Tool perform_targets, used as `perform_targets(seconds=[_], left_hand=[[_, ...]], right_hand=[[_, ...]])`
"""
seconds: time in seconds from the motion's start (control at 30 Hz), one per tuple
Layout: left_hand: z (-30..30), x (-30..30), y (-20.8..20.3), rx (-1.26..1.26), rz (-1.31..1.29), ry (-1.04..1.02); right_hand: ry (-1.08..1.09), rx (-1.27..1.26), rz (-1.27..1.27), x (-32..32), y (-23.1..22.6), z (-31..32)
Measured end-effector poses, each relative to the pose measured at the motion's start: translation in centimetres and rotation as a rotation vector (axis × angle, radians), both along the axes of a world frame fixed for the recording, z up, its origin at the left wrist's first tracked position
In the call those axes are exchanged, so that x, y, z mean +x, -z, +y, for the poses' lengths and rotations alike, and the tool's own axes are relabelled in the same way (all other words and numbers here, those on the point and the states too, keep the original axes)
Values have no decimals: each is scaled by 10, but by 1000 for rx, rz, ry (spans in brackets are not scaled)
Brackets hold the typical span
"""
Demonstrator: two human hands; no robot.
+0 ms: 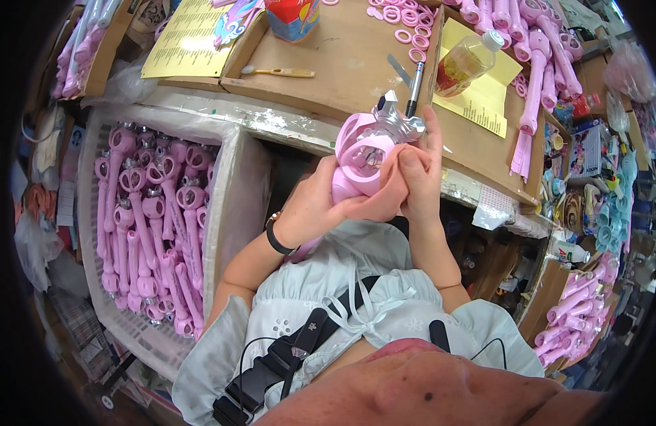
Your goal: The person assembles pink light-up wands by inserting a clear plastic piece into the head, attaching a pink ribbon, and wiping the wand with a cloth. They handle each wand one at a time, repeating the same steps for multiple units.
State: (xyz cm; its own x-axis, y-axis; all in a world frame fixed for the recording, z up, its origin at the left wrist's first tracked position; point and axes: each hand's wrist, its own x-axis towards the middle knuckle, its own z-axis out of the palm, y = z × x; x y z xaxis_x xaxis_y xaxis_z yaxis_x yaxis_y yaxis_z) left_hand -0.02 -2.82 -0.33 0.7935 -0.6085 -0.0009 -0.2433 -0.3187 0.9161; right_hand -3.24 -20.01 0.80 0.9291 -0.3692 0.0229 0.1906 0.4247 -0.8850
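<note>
A pink toy wand [351, 183] with a ringed, open head and a silver crown-like top is held up in front of my chest. My left hand [305, 206] is closed around its lower part, with a strip of pinkish-orange cloth [386, 193] lying by the thumb. On the other side, my right hand [422, 186] pinches that cloth against the rings of the wand's head. Part of the wand's handle shows below my left wrist, and the rest is hidden behind my hand and arm.
A whitish plastic basket [101, 284] on the left holds several pink wands. On the cardboard-lined bench [328, 89] lie a toothbrush [278, 72], a marker [415, 89], a blade [399, 71] and pink rings [406, 20]. A drink bottle [470, 64] stands at the right. More wand parts [537, 71] lie beyond.
</note>
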Motion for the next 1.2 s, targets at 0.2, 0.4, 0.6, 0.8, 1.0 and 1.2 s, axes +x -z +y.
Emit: perform_targets(seconds=[0.2, 0.4, 0.6, 0.8, 1.0, 1.2], left_hand=[[-6, -9, -9, 116, -95, -51], [-15, -16, 0, 104, -368, -135], [-8, 7, 9, -239, 98, -46], [-13, 18, 27, -845, 1335, 242], [-5, 19, 20, -697, 1064, 319], [-11, 9, 19, -654, 826, 160]], right_hand=[[42, -17, 95, 2, 5, -14], [43, -114, 170, -7, 7, -3], [-42, 9, 90, -11, -1, -4], [-80, -55, 16, -10, -7, 1], [92, -759, 128, -16, -5, 15], [119, -232, 84, -13, 10, 19]])
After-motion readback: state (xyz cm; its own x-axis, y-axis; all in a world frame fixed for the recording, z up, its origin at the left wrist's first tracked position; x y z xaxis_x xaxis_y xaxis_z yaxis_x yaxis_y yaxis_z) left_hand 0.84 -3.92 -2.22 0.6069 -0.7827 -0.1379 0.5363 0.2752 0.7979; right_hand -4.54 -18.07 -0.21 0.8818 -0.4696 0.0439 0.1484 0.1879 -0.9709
